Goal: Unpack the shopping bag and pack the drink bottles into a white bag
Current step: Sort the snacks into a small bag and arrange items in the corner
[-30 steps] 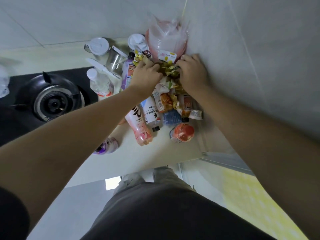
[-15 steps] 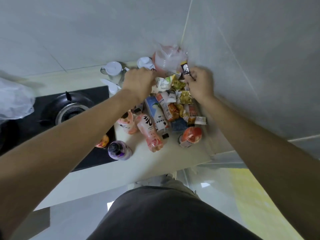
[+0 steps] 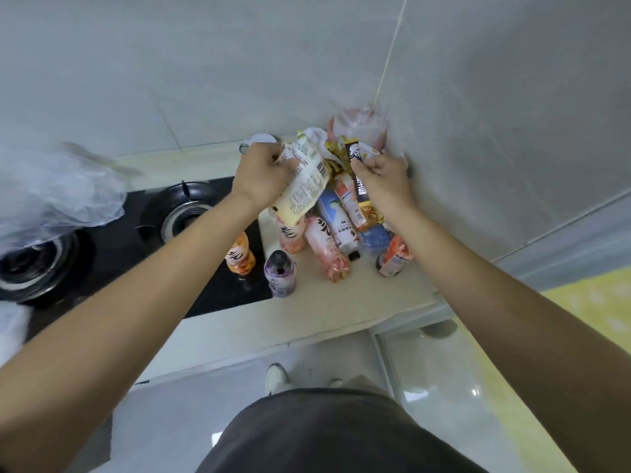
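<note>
My left hand (image 3: pixel 264 172) grips a cream snack packet (image 3: pixel 304 186) printed with text and a barcode, lifted above the pile. My right hand (image 3: pixel 384 175) pinches a black snack bar (image 3: pixel 356 165) near the wall. Below them drink bottles lie on the counter (image 3: pixel 324 312): a pink bottle (image 3: pixel 326 249), a blue-and-white bottle (image 3: pixel 338 221), an orange bottle (image 3: pixel 240 256) and a purple bottle (image 3: pixel 280 273) standing upright, and a red bottle (image 3: pixel 392 256). A crumpled white plastic bag (image 3: pixel 58 189) lies on the stove at the left.
A black gas stove (image 3: pixel 136 240) with two burners fills the left. A clear bag holding something pink (image 3: pixel 358 129) sits in the corner against the tiled wall (image 3: pixel 495 114). Several snack wrappers (image 3: pixel 336 157) lie between my hands. The counter's front edge is near my legs.
Both hands have lifted from the pile; the left now holds up the cream packet and the right the black bar. The view has pulled back, showing more stove and the white bag.
</note>
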`<move>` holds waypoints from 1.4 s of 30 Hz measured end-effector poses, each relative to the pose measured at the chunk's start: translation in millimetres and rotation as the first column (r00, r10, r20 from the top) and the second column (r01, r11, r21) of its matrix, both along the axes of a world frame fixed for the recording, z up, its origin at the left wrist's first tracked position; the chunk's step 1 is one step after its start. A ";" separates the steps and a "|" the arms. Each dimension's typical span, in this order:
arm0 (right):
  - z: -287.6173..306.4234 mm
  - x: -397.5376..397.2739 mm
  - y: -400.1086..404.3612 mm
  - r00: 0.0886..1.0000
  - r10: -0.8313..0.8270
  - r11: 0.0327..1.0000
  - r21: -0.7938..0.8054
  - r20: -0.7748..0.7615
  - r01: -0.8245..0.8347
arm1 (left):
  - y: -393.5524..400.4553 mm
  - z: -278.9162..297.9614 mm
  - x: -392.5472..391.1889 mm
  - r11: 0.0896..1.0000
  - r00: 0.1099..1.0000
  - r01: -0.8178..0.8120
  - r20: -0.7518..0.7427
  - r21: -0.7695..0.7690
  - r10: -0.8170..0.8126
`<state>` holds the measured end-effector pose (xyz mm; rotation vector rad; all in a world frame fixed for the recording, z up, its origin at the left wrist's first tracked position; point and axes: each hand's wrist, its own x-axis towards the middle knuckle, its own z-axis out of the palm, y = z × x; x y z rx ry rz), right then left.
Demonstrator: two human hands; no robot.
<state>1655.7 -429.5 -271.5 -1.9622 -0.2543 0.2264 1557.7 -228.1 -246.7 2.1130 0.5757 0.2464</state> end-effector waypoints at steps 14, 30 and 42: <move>10.2 -169.6 95.3 0.892 0.428 0.896 0.201 -0.145 -0.397 | 21.0 28.5 -246.0 0.841 0.858 -0.456 0.107 -0.291 0.503; -33.2 -437.0 317.0 0.659 0.668 0.717 0.059 -0.346 -0.695 | 165.0 -43.2 -557.6 0.515 0.553 -0.784 -0.012 -0.346 0.833; -99.3 -502.2 448.6 0.673 0.575 0.709 -0.127 -0.465 -0.693 | 320.6 -101.1 -615.3 0.621 0.622 -0.779 -0.243 -0.091 0.744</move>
